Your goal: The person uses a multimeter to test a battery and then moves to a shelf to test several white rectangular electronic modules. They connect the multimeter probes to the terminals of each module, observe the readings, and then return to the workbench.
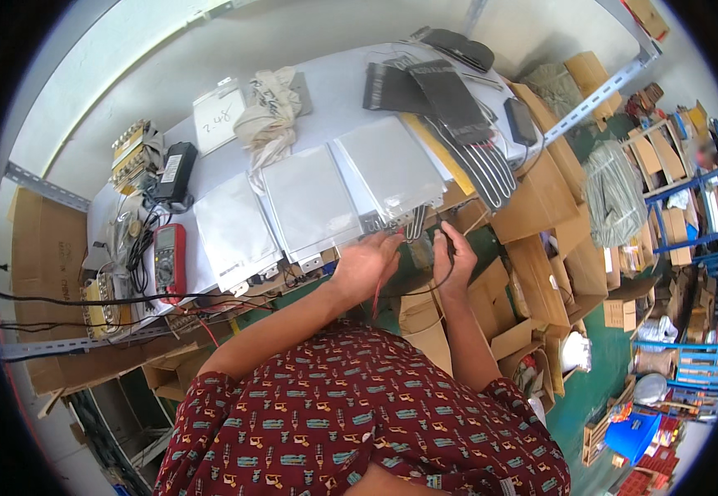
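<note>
Three flat pale rectangular panels lie side by side along the table's front edge: a left panel [237, 227], a middle panel [309, 198] and a right panel [388, 161]. My left hand [367, 266] is closed at the front edge of the right panel, by its small connector end. A thin red wire [377, 299] hangs below those fingers; exactly what they pinch is hidden. Just to the right, my right hand [454, 263] pinches the end of a thin black cable [435, 287], which curves down from the fingers.
On the left stand a red multimeter [169, 263], a black power adapter [177, 172] and coiled cables. Behind the panels lie a crumpled cloth [270, 116], a white marked board [217, 117] and dark sheets [450, 99]. Cardboard boxes [541, 198] crowd the right side.
</note>
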`<state>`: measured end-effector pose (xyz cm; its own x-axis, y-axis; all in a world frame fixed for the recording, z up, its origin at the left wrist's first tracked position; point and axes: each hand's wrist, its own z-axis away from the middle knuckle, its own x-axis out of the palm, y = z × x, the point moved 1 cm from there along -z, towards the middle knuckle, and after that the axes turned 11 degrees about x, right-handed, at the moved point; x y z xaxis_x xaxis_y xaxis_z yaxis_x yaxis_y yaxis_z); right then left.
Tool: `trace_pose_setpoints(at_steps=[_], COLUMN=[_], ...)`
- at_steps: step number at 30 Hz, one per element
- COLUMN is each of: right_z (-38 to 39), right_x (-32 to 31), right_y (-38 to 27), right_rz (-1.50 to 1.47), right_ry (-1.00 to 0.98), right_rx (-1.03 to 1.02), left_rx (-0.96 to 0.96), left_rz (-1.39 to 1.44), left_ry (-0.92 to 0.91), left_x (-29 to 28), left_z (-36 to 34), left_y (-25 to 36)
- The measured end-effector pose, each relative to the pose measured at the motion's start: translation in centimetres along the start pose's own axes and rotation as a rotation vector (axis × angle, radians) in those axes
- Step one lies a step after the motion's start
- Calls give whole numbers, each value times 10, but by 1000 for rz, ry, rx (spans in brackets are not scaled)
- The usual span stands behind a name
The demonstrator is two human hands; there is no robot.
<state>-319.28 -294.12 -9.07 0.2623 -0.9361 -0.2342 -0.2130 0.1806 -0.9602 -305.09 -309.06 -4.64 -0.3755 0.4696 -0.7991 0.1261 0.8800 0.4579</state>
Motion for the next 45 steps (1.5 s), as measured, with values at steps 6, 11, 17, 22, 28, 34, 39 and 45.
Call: trace_pose_setpoints(at_steps=[6, 11, 17, 22, 28, 34, 39, 45], right_z=[-1, -1, 0, -1, -3, 4, 7, 7], right_x=[-1, 0, 2, 0, 2, 2, -2, 2], right_y=[-4, -8, -5, -2, 1, -6, -10, -17], right_rz=[-2, -35, -47, -78, -43, -56, 15, 27], right_ry=[17, 31, 42, 32, 53, -27, -9, -16], right_rx=[-51, -4, -40, 51, 12, 210, 241, 268], left_rx=[9, 24, 14, -25, -45, -36, -38, -38], left_rz=[32, 61, 69, 57, 47, -4, 3, 9], left_ry=[44, 94, 149, 103, 79, 43, 40, 25], left_x=[-5, -10, -14, -8, -6, 1, -2, -8], left_z=[-4, -3, -4, -6, -3, 6, 1, 2], left_y=[5, 6, 10, 7, 4, -2, 3, 5])
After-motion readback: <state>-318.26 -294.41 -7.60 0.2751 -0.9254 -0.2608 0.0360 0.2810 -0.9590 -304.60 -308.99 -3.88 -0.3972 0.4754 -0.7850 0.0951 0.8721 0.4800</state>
